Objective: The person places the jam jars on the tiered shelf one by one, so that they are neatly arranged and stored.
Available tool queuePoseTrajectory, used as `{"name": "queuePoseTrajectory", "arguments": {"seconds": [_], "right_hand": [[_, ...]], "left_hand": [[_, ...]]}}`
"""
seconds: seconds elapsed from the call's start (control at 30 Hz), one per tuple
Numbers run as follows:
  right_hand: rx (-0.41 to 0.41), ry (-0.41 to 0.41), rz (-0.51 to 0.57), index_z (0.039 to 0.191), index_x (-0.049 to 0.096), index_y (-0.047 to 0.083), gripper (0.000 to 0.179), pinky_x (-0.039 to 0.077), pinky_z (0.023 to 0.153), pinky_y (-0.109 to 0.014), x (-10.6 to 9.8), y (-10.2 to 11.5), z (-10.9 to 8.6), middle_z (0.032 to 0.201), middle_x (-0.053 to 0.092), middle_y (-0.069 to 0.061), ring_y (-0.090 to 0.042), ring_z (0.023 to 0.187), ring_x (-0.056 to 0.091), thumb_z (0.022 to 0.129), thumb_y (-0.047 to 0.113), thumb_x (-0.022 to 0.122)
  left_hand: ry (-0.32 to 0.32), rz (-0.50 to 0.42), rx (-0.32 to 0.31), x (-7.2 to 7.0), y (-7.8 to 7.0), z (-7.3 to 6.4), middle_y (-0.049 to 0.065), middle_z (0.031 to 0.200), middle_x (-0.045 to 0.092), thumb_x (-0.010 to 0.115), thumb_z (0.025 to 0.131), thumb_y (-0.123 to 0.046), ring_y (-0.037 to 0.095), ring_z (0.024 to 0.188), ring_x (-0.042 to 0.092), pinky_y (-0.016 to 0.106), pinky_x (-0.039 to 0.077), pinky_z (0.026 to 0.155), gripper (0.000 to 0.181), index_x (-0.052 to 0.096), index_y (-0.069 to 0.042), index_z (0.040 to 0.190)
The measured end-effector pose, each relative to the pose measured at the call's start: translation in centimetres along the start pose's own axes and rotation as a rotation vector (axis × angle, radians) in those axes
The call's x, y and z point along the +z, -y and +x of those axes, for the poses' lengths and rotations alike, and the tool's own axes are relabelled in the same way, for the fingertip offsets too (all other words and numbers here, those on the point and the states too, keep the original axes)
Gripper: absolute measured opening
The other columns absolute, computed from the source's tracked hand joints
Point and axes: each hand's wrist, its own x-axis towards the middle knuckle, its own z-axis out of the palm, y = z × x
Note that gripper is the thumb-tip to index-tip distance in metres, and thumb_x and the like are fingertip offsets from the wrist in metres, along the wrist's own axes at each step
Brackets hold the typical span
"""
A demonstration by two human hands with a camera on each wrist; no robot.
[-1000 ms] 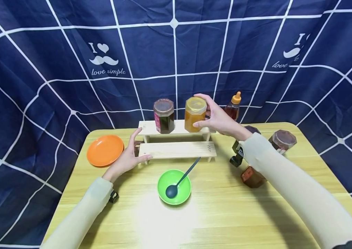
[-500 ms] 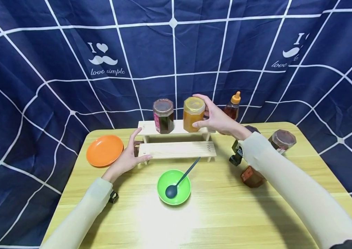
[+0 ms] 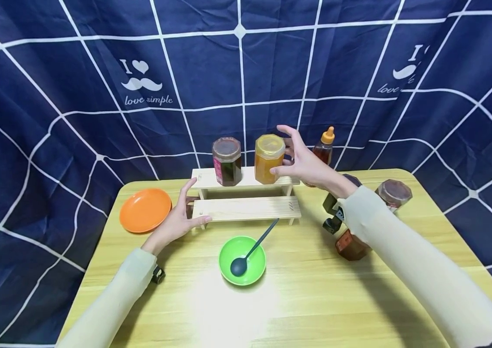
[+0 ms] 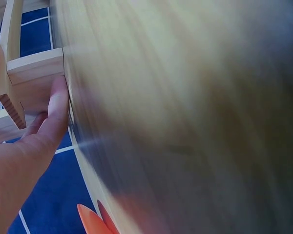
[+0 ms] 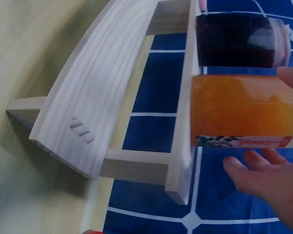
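A two-step wooden rack (image 3: 246, 209) stands on the table. On its upper step are a jar of dark preserve (image 3: 231, 172) and, to the right, a jar of amber honey or jam (image 3: 265, 170), both upright and lidded. My right hand (image 3: 311, 166) is beside the amber jar, thumb near its front. The right wrist view shows a gap between that jar (image 5: 244, 111) and the fingers (image 5: 249, 173) below it. At the rack's left end my left hand (image 3: 175, 223) grips the lower step, thumb in front, other fingers (image 4: 56, 114) against the side support.
A green bowl (image 3: 228, 251) with a dark spoon (image 3: 239, 266) sits before the rack. An orange plate (image 3: 145, 210) lies left. On the right stand a squeeze bottle (image 3: 326, 140), a jar (image 3: 394, 193) and a reddish-brown jar (image 3: 351, 245), partly behind the right sleeve.
My right hand has loosened from the amber jar, its fingers spreading and shifting slightly right. The jar stays on the upper step. My left hand keeps its place.
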Motion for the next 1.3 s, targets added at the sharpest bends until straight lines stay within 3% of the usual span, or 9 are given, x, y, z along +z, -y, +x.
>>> {"name": "queuePoseTrajectory", "arguments": {"seconds": [0.27, 0.8, 1.1, 1.3], "right_hand": [[-0.028, -0.059, -0.079, 0.172, 0.012, 0.02, 0.111, 0.027, 0.125, -0.06, -0.4, 1.2, -1.6, 0.173, 0.023, -0.019, -0.033, 0.16, 0.029, 0.091, 0.006, 0.086], [-0.087, -0.196, -0.067, 0.169, 0.023, 0.016, 0.095, 0.033, 0.124, -0.053, -0.9, 2.1, -6.4, 0.168, 0.032, -0.011, -0.033, 0.157, 0.036, 0.095, -0.001, 0.08], [-0.101, -0.263, -0.05, 0.168, 0.025, 0.018, 0.091, 0.042, 0.117, -0.029, -1.9, 2.1, -10.1, 0.166, 0.034, -0.013, -0.034, 0.153, 0.039, 0.096, -0.007, 0.076], [-0.116, -0.299, -0.045, 0.167, 0.027, 0.019, 0.087, 0.042, 0.114, -0.024, -2.7, 1.7, -12.7, 0.166, 0.034, -0.013, -0.031, 0.153, 0.039, 0.098, -0.009, 0.073]], "left_hand": [[-0.001, -0.003, -0.004, 0.0, -0.2, -0.1, 0.03, 0.154, 0.046, 0.09, 0.092, -0.008, 0.046, 0.132, 0.057, 0.061, 0.048, 0.105, 0.12, 0.007, -0.038, 0.174], [0.003, -0.009, -0.012, 0.0, -0.2, 0.0, 0.029, 0.155, 0.045, 0.089, 0.093, -0.007, 0.046, 0.135, 0.054, 0.061, 0.047, 0.107, 0.119, 0.008, -0.038, 0.174], [-0.002, 0.009, -0.012, 0.0, -0.1, 0.0, 0.03, 0.155, 0.045, 0.089, 0.093, -0.008, 0.045, 0.139, 0.051, 0.061, 0.045, 0.109, 0.119, 0.007, -0.038, 0.174], [0.0, 0.009, -0.014, -0.1, -0.1, 0.0, 0.029, 0.156, 0.045, 0.089, 0.093, -0.008, 0.044, 0.141, 0.049, 0.062, 0.044, 0.11, 0.119, 0.007, -0.039, 0.174]]}}
